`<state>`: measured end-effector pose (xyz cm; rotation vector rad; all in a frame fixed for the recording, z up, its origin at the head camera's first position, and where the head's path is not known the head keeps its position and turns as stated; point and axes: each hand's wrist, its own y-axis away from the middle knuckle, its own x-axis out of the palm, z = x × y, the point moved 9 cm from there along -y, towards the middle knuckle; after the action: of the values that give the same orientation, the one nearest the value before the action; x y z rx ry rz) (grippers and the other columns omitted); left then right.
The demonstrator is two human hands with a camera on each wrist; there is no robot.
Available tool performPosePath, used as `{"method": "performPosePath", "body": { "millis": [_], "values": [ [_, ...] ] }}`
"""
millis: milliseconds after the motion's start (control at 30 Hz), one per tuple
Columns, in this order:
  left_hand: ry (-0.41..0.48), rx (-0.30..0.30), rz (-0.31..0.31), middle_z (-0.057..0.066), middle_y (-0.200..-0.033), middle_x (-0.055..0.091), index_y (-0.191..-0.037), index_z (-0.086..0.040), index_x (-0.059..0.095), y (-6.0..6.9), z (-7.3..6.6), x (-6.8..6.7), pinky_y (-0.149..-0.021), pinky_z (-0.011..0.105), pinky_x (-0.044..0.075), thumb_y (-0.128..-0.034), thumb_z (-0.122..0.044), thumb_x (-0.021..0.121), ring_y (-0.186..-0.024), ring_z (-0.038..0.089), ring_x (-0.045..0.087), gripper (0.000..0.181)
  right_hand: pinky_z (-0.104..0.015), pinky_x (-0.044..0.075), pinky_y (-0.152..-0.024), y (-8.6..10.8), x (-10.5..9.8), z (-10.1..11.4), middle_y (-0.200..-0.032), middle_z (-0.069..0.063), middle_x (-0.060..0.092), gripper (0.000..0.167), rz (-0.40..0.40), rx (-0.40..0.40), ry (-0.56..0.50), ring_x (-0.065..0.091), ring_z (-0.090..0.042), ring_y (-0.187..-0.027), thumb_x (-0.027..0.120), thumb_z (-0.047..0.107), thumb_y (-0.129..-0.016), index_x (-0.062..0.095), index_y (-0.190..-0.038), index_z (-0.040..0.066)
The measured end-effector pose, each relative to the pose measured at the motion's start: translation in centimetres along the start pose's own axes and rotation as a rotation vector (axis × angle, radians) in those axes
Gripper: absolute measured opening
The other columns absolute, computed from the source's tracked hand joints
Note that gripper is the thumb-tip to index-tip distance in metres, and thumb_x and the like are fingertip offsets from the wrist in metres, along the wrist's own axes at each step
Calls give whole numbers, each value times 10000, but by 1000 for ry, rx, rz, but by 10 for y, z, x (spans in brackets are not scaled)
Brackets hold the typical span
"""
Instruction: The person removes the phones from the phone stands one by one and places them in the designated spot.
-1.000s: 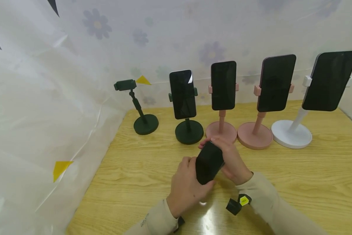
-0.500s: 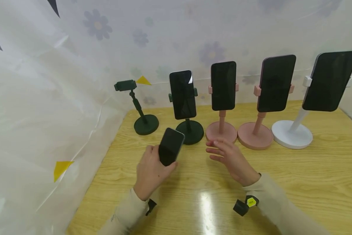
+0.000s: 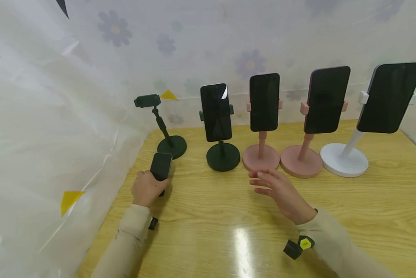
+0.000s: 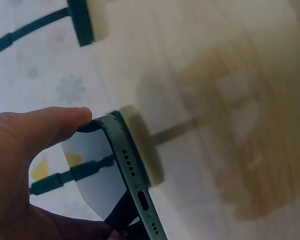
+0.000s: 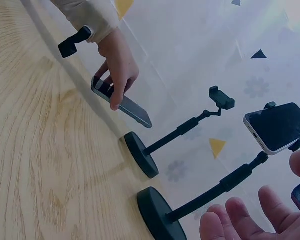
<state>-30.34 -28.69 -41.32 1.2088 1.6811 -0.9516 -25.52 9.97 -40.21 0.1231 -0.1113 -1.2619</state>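
Note:
At the left of the head view, my left hand (image 3: pixel 146 189) grips a smartphone (image 3: pixel 161 164) by its sides, thumb on one edge. The phone is raised off the table, just in front of a dark green phone stand (image 3: pixel 172 146) whose clamp (image 3: pixel 147 100) holds nothing. The left wrist view shows the phone's greenish bottom edge (image 4: pixel 135 185) with its charging port. My right hand (image 3: pixel 281 193) hovers over the table with fingers spread and nothing in it. Nearest to it are two pink stands (image 3: pixel 261 157). In the right wrist view its fingers (image 5: pixel 240 220) are loosely bent.
A second dark green stand (image 3: pixel 223 157) holds an upright phone (image 3: pixel 216 112). Both pink stands carry phones, such as the black-screened phone (image 3: pixel 264 102). At the far right, a white stand (image 3: pixel 344 159) bears another phone (image 3: pixel 390 97). A flowered sheet (image 3: pixel 201 46) hangs behind the wooden table (image 3: pixel 208 216).
Both hands were on the phone one second ago. Since then the right hand has let go and drawn slightly right, while the left hand has carried the phone left toward the unloaded green stand.

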Motion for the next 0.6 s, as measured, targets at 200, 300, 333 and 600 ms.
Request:
{"method": "performPosePath", "body": {
  "millis": [200,300,333,600],
  "values": [
    [-39,-38,95,254,-993,557,-750,-3,641,-12,15,12,-485,389,408,-790,-506,722,-689,319,549,512,-302,496,-981,4,-3,1,-1278,1,540,416,-5,-7,6,575,-128,-1164,439,368,-1063,479,-1305,31],
    [-61,-59,146,260,-1026,563,-703,-33,630,-14,17,16,-497,386,411,-782,-524,707,-719,318,552,504,-325,492,-987,6,-3,1,-1273,5,538,422,4,-8,12,571,-135,-1160,444,357,-1063,472,-1320,23],
    [-69,-62,160,264,-1031,566,-701,-35,628,-15,18,18,-500,385,412,-782,-529,704,-721,319,554,506,-327,491,-988,7,-3,1,-1273,4,536,427,9,-7,18,570,-135,-1159,444,356,-1063,468,-1328,21],
    [-124,-72,230,263,-1015,580,-684,-60,613,-19,18,27,-508,377,412,-788,-549,699,-689,298,543,508,-316,502,-962,16,-6,-2,-1224,47,574,426,36,-1,27,613,-117,-1108,466,340,-1055,482,-1317,4]
  ]
}}
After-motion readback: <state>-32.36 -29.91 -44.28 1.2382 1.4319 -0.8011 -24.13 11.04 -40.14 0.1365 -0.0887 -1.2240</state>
